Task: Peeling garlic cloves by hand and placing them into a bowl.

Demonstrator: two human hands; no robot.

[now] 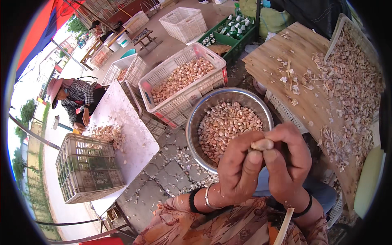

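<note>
A pale garlic clove (262,144) is pinched between the thumbs and fingertips of both my hands. My left hand (240,167) and my right hand (288,161) are closed and almost touch each other around it. Just beyond them stands a round steel basin (192,134), its floor covered with loose garlic cloves (228,124). My hands overlap the basin's near right rim. On the wooden board (269,57) to the right lies a big heap of garlic skins and stalks (347,102).
A white plastic crate (179,100) of garlic cloves stands beyond the basin. Left, a white table (139,141) bears a garlic pile and a slatted crate (87,171); a person in a hat (77,98) works there. A green crate (222,43) of bottles stands farther back. Skins litter the paving.
</note>
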